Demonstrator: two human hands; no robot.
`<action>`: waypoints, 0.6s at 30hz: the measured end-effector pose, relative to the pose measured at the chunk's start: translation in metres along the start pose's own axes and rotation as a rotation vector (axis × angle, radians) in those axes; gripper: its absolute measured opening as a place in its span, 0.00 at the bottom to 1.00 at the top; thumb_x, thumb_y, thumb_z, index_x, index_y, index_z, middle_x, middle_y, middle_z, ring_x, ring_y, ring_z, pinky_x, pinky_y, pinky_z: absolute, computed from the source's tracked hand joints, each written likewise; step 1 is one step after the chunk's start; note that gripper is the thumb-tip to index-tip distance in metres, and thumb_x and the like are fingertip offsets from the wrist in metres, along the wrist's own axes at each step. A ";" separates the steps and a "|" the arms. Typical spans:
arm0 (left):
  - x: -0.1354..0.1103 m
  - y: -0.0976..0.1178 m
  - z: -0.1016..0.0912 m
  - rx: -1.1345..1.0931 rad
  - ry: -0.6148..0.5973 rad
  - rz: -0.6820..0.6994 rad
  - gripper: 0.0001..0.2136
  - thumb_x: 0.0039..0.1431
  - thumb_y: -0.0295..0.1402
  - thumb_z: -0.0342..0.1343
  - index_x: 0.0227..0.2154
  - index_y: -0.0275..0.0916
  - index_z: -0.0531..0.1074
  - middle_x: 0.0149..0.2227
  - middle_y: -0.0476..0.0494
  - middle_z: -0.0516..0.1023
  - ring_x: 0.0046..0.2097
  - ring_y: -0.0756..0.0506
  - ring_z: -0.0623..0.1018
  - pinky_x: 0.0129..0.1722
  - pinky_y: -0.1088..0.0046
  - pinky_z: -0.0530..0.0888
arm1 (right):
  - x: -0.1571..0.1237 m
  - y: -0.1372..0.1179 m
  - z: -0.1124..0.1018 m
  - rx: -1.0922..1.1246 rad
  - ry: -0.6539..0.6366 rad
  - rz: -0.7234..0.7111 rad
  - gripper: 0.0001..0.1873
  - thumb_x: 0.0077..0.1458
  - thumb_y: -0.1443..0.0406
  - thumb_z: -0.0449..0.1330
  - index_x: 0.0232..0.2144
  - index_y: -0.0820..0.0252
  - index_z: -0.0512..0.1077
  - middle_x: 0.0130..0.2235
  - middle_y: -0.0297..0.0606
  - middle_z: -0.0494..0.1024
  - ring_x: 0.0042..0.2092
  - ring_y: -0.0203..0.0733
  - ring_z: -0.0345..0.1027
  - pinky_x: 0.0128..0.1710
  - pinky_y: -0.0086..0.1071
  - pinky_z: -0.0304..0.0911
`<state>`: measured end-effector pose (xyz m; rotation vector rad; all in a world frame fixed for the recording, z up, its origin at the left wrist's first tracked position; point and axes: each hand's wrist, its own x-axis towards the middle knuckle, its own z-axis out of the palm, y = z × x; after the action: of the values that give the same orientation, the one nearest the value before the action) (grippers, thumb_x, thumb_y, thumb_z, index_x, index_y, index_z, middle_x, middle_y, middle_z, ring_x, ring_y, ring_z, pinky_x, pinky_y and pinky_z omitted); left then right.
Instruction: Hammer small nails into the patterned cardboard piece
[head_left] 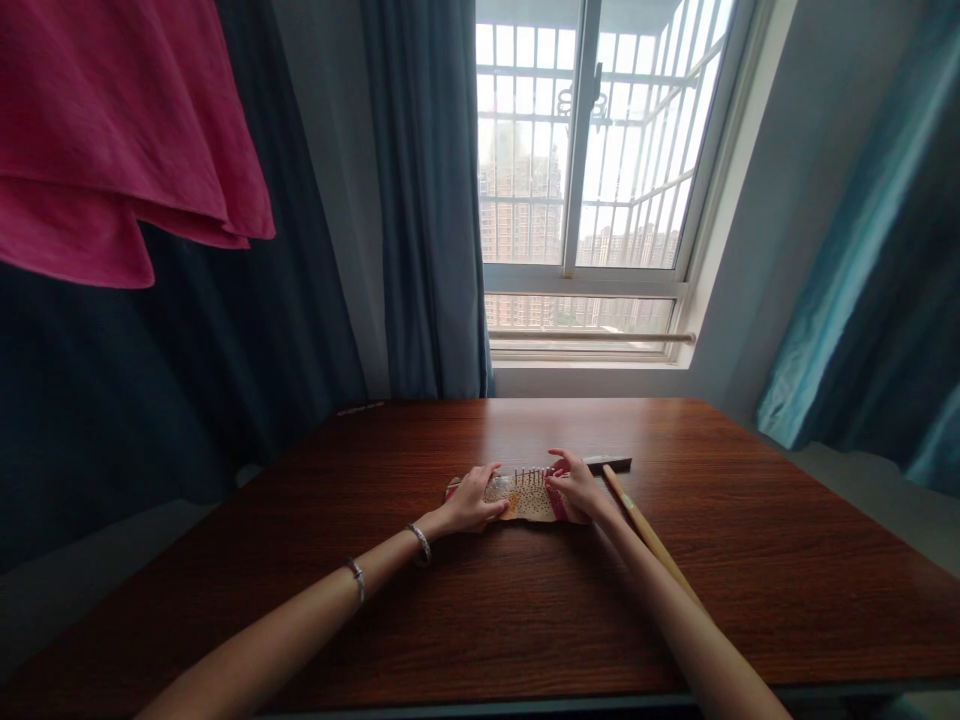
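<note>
A flat piece with a speckled tan and red surface [531, 500] lies on the table, its edge wavy. A row of thin nails [529, 477] stands upright along its far side. My left hand [474, 500] grips its left end, thumb on top and fingers along the far side. My right hand [574, 482] is over the right end, thumb and index finger closed at the last nails in the row. What is between those fingertips is too small to make out. Just right of that hand lies a hammer with a wooden handle [646, 530] and a dark head [616, 464].
The brown wooden table [375, 620] reaches to the wall under a barred window [574, 230]. Blue curtains [427, 200] hang on both sides. A pink cloth [127, 130] hangs at the upper left.
</note>
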<state>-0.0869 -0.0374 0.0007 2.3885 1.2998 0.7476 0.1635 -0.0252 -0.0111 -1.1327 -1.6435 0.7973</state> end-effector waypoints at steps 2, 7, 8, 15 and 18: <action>0.000 0.000 0.000 -0.001 0.000 0.001 0.32 0.44 0.42 0.57 0.52 0.38 0.57 0.49 0.39 0.66 0.50 0.42 0.66 0.51 0.66 0.61 | 0.000 -0.002 0.000 -0.020 0.007 0.000 0.26 0.39 0.70 0.58 0.45 0.61 0.63 0.28 0.33 0.74 0.29 0.35 0.68 0.31 0.30 0.64; 0.000 0.001 0.000 0.001 0.009 0.014 0.31 0.43 0.41 0.57 0.52 0.36 0.58 0.48 0.39 0.66 0.50 0.41 0.66 0.51 0.67 0.61 | -0.002 -0.004 -0.001 -0.038 0.021 -0.007 0.26 0.39 0.69 0.58 0.45 0.61 0.63 0.28 0.33 0.74 0.30 0.36 0.68 0.33 0.32 0.64; 0.000 0.001 0.000 0.003 0.009 0.014 0.31 0.43 0.41 0.57 0.52 0.36 0.58 0.48 0.39 0.66 0.50 0.41 0.66 0.51 0.67 0.61 | -0.003 -0.003 -0.001 -0.043 0.023 -0.009 0.26 0.39 0.69 0.58 0.45 0.61 0.63 0.28 0.33 0.74 0.30 0.36 0.68 0.33 0.32 0.64; 0.000 0.000 0.000 0.009 0.006 0.004 0.31 0.43 0.42 0.57 0.52 0.37 0.58 0.48 0.38 0.67 0.50 0.41 0.67 0.51 0.66 0.61 | -0.004 -0.005 -0.001 -0.094 0.036 -0.037 0.26 0.39 0.69 0.58 0.46 0.61 0.63 0.28 0.33 0.74 0.31 0.37 0.68 0.35 0.32 0.63; 0.000 -0.003 0.001 0.020 0.014 0.024 0.32 0.44 0.43 0.57 0.52 0.36 0.57 0.47 0.38 0.67 0.49 0.42 0.67 0.50 0.67 0.62 | -0.005 -0.009 -0.001 -0.118 0.043 -0.033 0.26 0.40 0.68 0.58 0.46 0.61 0.63 0.28 0.33 0.74 0.31 0.37 0.68 0.35 0.32 0.63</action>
<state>-0.0882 -0.0362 -0.0014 2.4228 1.2915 0.7627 0.1619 -0.0332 -0.0050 -1.1933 -1.6866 0.6579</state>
